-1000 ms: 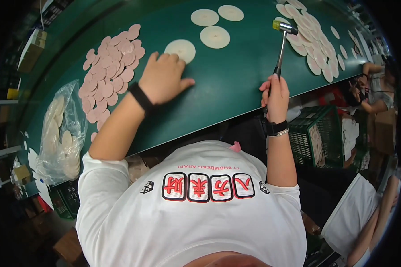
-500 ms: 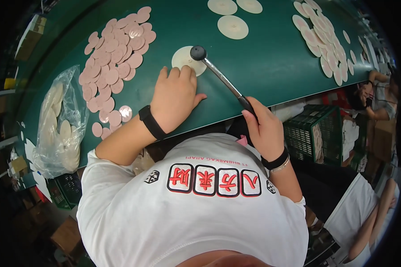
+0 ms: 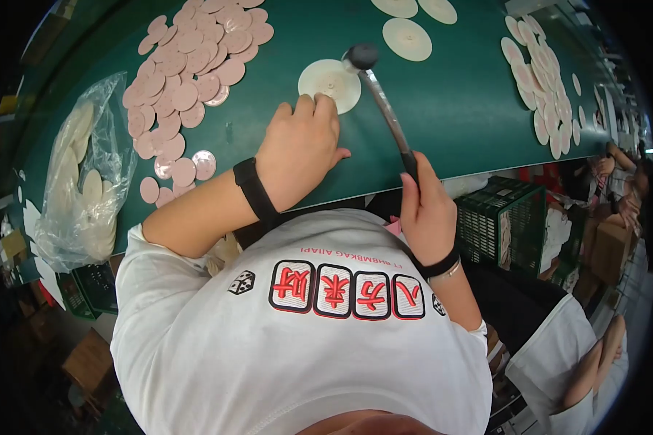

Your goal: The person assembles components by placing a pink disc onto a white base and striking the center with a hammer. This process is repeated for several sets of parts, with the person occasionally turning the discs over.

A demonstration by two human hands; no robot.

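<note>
A round cream disc [image 3: 329, 83] with a small raised spot at its centre lies on the green table. My left hand [image 3: 300, 148] rests palm down, its fingertips at the near edge of that disc and its thumb stretched out to the side. In my right hand [image 3: 428, 214], closed round the dark grip, is a hammer [image 3: 387, 109] with a metal shaft and a black round head. The head hangs over the far right edge of the disc; whether it touches cannot be told.
Many pink discs [image 3: 185, 96] are heaped on the left of the green table [image 3: 450, 109], beside a clear plastic bag [image 3: 87, 196] of cream discs. Other cream discs [image 3: 407, 39] lie farther back, with a pile [image 3: 540, 87] at the right. Green crates [image 3: 497, 221] and people are at the right.
The hammer's head has moved off the disc's centre toward its right edge, uncovering the middle. The whole view has shifted a little. My left hand stays at the disc.
</note>
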